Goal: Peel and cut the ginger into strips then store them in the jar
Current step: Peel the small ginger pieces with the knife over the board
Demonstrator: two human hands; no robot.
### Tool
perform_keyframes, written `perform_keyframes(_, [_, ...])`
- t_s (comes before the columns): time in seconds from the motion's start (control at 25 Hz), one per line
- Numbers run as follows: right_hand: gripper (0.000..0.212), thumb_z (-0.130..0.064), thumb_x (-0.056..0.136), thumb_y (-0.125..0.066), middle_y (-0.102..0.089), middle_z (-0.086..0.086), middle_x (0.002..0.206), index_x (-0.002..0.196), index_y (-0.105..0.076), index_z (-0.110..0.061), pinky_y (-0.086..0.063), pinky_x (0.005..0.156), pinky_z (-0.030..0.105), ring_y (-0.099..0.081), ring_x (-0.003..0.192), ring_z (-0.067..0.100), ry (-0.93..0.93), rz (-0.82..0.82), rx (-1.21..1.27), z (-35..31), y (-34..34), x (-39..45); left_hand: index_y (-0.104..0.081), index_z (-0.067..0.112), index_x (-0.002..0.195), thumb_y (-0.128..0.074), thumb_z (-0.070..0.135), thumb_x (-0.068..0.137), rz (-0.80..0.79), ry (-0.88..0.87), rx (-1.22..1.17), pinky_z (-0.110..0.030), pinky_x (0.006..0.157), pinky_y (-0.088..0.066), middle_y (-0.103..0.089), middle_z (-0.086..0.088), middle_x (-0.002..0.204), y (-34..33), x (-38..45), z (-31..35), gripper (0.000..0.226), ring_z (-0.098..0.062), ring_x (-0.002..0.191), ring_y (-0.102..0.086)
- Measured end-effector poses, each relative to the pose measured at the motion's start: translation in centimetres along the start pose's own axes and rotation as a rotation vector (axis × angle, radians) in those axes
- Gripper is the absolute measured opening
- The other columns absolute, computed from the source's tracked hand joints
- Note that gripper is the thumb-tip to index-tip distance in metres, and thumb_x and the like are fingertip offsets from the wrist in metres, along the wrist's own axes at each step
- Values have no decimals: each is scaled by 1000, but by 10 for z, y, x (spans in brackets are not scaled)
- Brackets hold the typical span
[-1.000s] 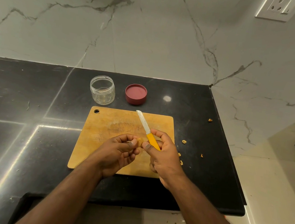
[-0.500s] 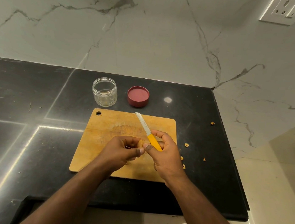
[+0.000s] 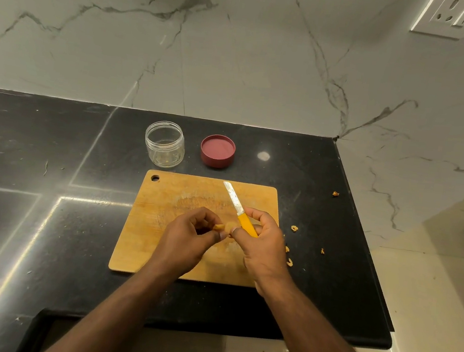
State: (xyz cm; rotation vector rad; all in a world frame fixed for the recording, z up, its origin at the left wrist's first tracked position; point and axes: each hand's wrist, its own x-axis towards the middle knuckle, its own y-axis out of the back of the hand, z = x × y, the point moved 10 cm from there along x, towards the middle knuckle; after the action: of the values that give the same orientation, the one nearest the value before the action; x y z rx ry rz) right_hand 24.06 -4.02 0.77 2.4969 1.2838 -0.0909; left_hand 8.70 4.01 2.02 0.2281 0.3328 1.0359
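Head view: a black countertop [image 3: 43, 225] is seen, closed at the back by a marble wall [image 3: 239, 59] and cut off at its right edge, where pale floor begins. A wooden cutting board [image 3: 169, 197] is laid near the front edge, with bare counter to its left. Above the board, the left hand [image 3: 188, 235] is curled around a small ginger piece [image 3: 219, 227], pinched at the fingertips. The right hand [image 3: 263, 244] is closed on the yellow handle of a knife [image 3: 238, 208], blade angled up and away. Behind the board, a clear jar [image 3: 165, 143] is stood open, its red lid [image 3: 217, 150] set just beside it. Peel scraps [image 3: 294, 228] are scattered right of the board.
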Motion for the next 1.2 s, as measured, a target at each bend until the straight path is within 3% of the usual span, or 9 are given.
perform_keyframes(0.24, [36,-23,85,-74,-67,-14,101,114,-58,-38,-58,84,36,-67,92,7,9,46,-124,8,23,13,-73,25,99,-68,23,95,20,107,93,-42,81,-60,-74,6,84,9,13,-9,7,-7,82,-70])
perform_keyframes(0.4, [39,-30,90,-70,-65,-11,121,127,-56,-31,-54,91,32,-61,112,11,60,-19,-307,2,18,26,-73,20,111,-68,25,95,-66,83,226,-29,74,-56,-73,5,94,-12,34,8,17,-10,88,-68])
perform_keyframes(0.56, [37,-32,95,-64,-62,-5,128,131,-55,-28,-43,85,25,-57,119,16,80,-38,-461,-5,23,33,-68,20,124,-64,21,98,-108,72,414,-26,82,-47,-69,2,122,-12,49,17,26,-11,107,-60])
perform_keyframes(0.68, [34,-28,94,-64,-64,-7,117,127,-58,-27,-45,87,26,-59,113,13,63,30,-369,3,42,27,-70,22,118,-66,20,96,-102,104,454,-22,73,-47,-68,3,113,13,42,6,22,-9,97,-60])
perform_keyframes(0.8, [27,-27,92,-67,-64,-19,101,118,-60,-31,-51,86,27,-63,102,5,59,44,-228,9,46,19,-71,25,113,-72,25,92,-215,138,559,-17,63,-42,-63,9,100,19,23,-12,21,-4,86,-57])
perform_keyframes(0.92, [27,-25,92,-68,-66,-17,103,116,-61,-32,-50,78,16,-64,96,-2,77,23,-146,3,38,11,-70,27,112,-79,31,85,-308,173,589,-19,63,-42,-65,11,94,10,6,-30,28,-3,84,-59])
perform_keyframes(1.0, [25,-24,92,-68,-67,-17,100,114,-60,-34,-50,72,11,-65,90,-7,74,4,-102,0,31,5,-70,26,114,-79,32,84,-289,154,606,-20,65,-43,-68,11,95,6,0,-33,32,-4,85,-61])
perform_keyframes(1.2, [26,-21,91,-69,-69,-14,99,107,-59,-39,-54,78,21,-67,91,2,31,-32,-48,0,24,-6,-71,24,120,-64,24,95,-178,115,560,-22,73,-48,-70,3,113,16,-4,-30,26,-9,90,-62])
